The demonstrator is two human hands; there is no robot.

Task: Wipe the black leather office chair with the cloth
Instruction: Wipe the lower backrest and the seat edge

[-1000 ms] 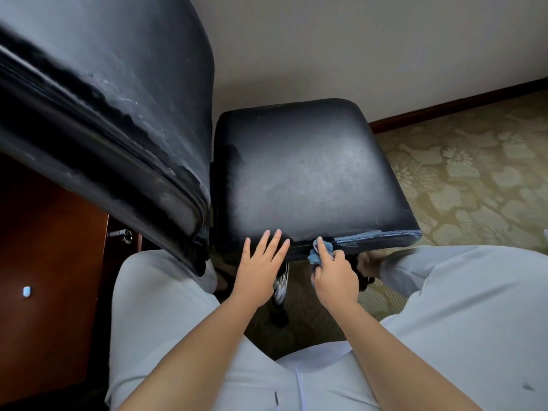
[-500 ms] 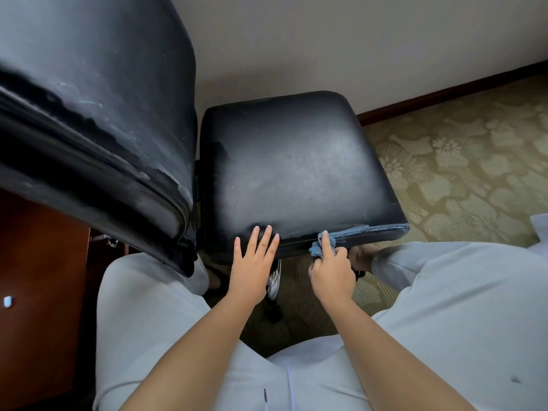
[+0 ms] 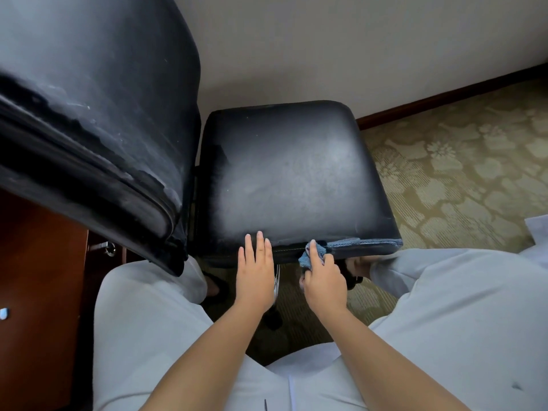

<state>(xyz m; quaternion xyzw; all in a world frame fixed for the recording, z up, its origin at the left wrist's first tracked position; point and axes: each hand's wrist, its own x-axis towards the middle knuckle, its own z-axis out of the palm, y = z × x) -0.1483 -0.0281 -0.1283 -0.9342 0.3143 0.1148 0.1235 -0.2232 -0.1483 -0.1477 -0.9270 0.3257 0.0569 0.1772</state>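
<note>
Right hand [image 3: 323, 280]: fingers curled round the blue cloth [image 3: 312, 255], pressing it to the near edge of the seat [image 3: 290, 179].
Left hand [image 3: 255, 268]: flat, fingers straight, resting on the same edge just left of the cloth; holds nothing.
Cloth: one; bunched under the right hand, a strip trailing right along the seat rim.
Chair: one; seat ahead between the knees, backrest [image 3: 98, 114] looming at left.
Done: cannot tell which parts are wiped; seat top shows a dull grey haze.
Left: likely rest of the rim, seat top and the scuffed, flaking backrest.
Count: two hands, one cloth, one chair.
</note>
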